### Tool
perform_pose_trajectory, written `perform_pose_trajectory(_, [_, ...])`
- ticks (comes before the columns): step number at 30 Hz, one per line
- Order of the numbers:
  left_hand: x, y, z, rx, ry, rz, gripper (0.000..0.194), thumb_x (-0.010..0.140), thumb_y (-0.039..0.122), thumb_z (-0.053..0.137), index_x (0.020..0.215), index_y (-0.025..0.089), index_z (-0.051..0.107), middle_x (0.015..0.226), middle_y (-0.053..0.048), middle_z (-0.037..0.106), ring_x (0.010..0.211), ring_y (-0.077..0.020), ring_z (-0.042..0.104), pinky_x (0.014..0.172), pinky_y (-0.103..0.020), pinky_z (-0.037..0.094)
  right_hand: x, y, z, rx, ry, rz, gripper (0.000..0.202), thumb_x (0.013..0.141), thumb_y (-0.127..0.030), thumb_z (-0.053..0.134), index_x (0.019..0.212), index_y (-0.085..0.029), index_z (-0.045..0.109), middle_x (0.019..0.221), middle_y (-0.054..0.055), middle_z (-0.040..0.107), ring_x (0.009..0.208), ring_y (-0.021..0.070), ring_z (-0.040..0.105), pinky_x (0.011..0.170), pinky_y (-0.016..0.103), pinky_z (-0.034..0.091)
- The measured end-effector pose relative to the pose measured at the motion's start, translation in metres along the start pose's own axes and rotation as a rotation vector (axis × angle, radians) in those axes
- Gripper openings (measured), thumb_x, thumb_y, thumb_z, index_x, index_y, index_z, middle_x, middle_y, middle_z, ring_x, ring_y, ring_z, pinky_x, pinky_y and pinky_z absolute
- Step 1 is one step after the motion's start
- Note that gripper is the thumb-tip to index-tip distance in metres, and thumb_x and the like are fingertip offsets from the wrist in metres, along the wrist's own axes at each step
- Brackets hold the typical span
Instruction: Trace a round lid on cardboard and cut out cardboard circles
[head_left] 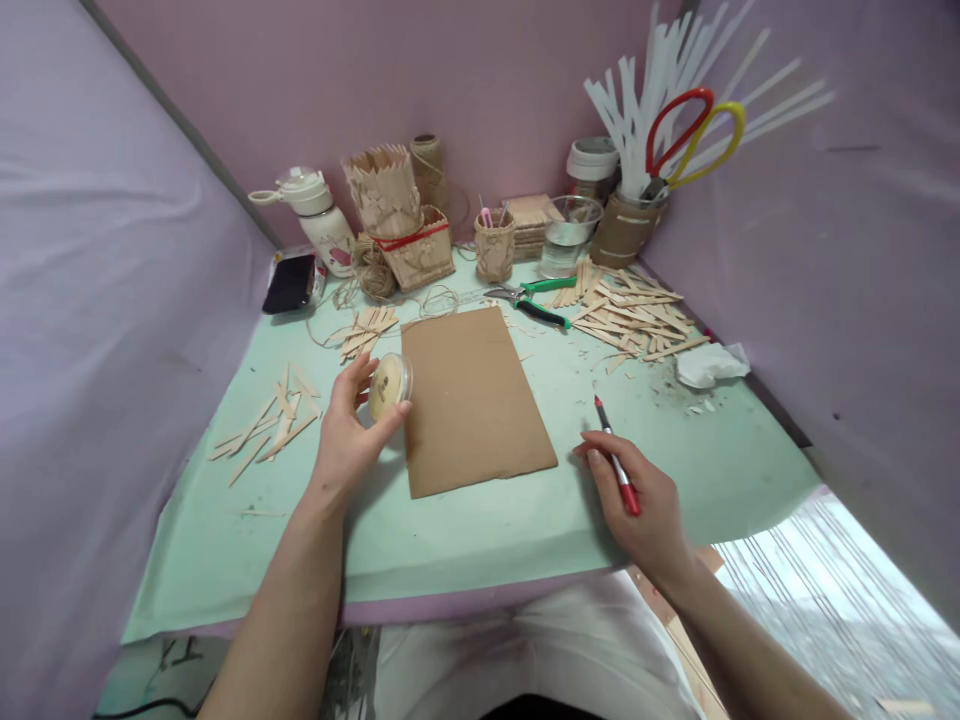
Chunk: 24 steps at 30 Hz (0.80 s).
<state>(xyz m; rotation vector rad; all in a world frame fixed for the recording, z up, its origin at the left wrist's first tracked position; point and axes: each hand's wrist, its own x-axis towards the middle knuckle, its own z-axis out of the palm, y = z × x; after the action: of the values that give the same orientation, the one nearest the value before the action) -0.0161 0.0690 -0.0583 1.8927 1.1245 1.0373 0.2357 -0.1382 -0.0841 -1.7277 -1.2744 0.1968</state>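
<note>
Our left hand (pixel 345 430) grasps a round container (pixel 387 388), tilted up; our right hand (pixel 651 500) grips a red pen (pixel 628 497), tip away from us; cardboard (pixel 474 405) lies flat between them, long axis running away, left hand nearer

Pen (pixel 622 477) partly hidden by right hand (pixel 654 510)

Through my feed I count one cardboard sheet (pixel 472 400), one pen (pixel 621 473), one flat round container (pixel 391 387), one bottle (pixel 328 235), one pruner (pixel 519 296).
</note>
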Motion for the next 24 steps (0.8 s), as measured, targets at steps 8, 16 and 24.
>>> perform_pose_trajectory(8, [-0.007,0.007,0.001,0.086,-0.118,0.067,0.090,0.068,0.035,0.079,0.145,0.030,0.031,0.141,-0.011,0.048,0.131,-0.0290,0.045,0.109,-0.049,0.034,0.011,-0.024,0.025,-0.137,-0.275,-0.404,0.032,0.093,-0.014,0.048,0.124,-0.022,0.050,0.122,0.011,0.066,0.111,0.0251,0.062,0.096,0.047,0.047])
perform_pose_trajectory(16, [-0.011,0.016,0.003,0.251,-0.307,0.018,0.094,0.071,0.039,0.077,0.148,0.027,0.024,0.146,-0.012,0.044,0.134,-0.0273,0.041,0.111,-0.046,0.032,0.006,-0.017,0.035,-0.182,-0.341,-0.438,0.027,0.094,-0.016,0.049,0.121,-0.020,0.050,0.123,0.013,0.067,0.118,0.0267,0.060,0.100,0.052,0.046])
perform_pose_trajectory(24, [-0.011,0.013,0.008,0.324,-0.423,0.062,0.093,0.071,0.042,0.077,0.147,0.025,0.026,0.146,-0.014,0.042,0.136,-0.0294,0.038,0.111,-0.047,0.032,0.006,-0.016,0.037,-0.179,-0.314,-0.463,0.026,0.093,-0.016,0.051,0.120,-0.018,0.051,0.121,0.014,0.067,0.116,0.0272,0.060,0.099,0.050,0.047])
